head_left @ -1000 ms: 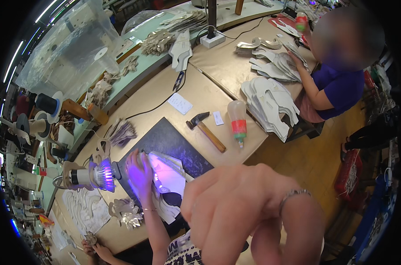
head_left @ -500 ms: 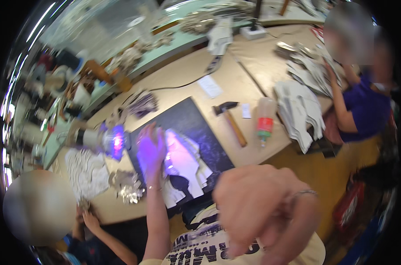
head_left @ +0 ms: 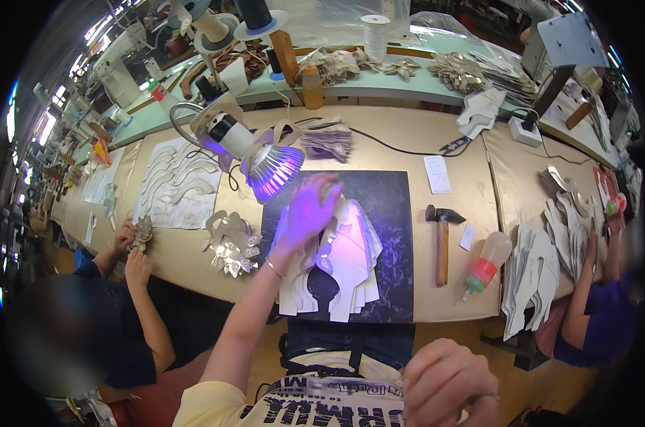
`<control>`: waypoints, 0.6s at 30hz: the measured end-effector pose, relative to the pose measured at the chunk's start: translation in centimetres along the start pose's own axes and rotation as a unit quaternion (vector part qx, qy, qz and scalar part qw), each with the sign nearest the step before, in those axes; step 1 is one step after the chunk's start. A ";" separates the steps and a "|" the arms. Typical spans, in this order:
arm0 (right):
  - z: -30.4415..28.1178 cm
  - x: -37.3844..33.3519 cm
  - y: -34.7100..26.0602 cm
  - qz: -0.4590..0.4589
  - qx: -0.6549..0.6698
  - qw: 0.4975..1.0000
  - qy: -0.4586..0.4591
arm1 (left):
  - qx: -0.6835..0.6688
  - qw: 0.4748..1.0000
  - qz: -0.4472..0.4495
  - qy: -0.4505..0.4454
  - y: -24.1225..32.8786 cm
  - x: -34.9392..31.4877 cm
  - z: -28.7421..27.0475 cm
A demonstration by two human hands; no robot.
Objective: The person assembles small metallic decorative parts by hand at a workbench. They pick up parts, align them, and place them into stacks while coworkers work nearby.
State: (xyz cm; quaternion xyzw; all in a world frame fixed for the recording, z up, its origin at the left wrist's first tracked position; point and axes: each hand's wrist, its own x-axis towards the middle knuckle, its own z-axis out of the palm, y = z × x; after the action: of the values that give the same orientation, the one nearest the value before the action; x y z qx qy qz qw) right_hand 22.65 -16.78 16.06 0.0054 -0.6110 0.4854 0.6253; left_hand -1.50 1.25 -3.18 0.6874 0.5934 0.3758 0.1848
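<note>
While the left hand (head_left: pixel 310 213) touches white pieces (head_left: pixel 352 245), the right hand (head_left: pixel 450 382) hovers.

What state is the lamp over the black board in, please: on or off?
On: the lamp glows purple, and purple light tints the left hand and the white pieces beside it.

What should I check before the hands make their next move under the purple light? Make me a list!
1. Left hand at the white pieces: ok.
2. Black board under the white pieces: ok.
3. Lamp switched on: ok, it glows purple.
4. Hammer off the board: ok, it lies to the right.
5. Bottle standing up: not ok, it lies on its side.
6. Right hand empty: cannot tell, its fingers are curled.
</note>
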 end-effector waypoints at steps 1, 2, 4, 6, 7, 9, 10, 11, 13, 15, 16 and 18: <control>-0.5 -0.7 0.4 0.020 -0.016 1.000 0.004 | -0.075 0.997 -0.011 -0.005 -1.3 0.8 0.1; -1.1 -1.5 0.8 0.039 -0.032 0.999 0.007 | -0.089 0.994 -0.066 0.001 -3.0 2.4 -0.3; -2.3 -3.4 3.6 0.073 -0.150 0.985 0.049 | -0.097 0.986 -0.125 0.048 -5.9 6.3 -0.8; -3.6 -5.6 6.8 0.162 -0.298 0.934 0.114 | -0.042 0.967 -0.236 0.089 -7.5 10.8 -0.3; -4.5 -6.6 8.5 0.228 -0.346 0.900 0.136 | -0.009 0.954 -0.277 0.119 -8.0 12.6 -0.3; -5.2 -8.6 11.7 0.277 -0.333 0.879 0.200 | 0.022 0.939 -0.336 0.069 -8.0 15.0 -0.3; -5.4 -9.6 12.6 0.330 -0.329 0.851 0.244 | 0.034 0.934 -0.351 0.055 -7.5 15.3 -0.1; -5.8 -10.4 13.1 0.305 -0.327 0.866 0.225 | 0.075 0.948 -0.302 0.068 -6.8 15.6 -0.1; -6.3 -11.5 13.7 0.311 -0.329 0.864 0.219 | 0.160 0.960 -0.208 0.092 -4.5 14.3 0.9; -6.7 -11.8 14.1 0.304 -0.340 0.861 0.227 | 0.097 0.985 -0.082 0.120 -1.5 13.9 1.4; -6.8 -11.9 14.1 0.303 -0.339 0.860 0.232 | 0.036 0.993 -0.026 0.108 0.0 13.8 1.7; -6.8 -11.7 14.0 0.301 -0.343 0.861 0.227 | -0.092 0.993 0.035 0.072 3.2 13.8 1.9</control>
State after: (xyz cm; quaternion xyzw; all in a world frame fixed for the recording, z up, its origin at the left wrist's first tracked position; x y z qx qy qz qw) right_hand 21.79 -12.32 -2.88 -0.5034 -0.5522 0.3977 0.5325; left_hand 2.29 14.05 1.93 0.6589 0.5434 0.4837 0.1911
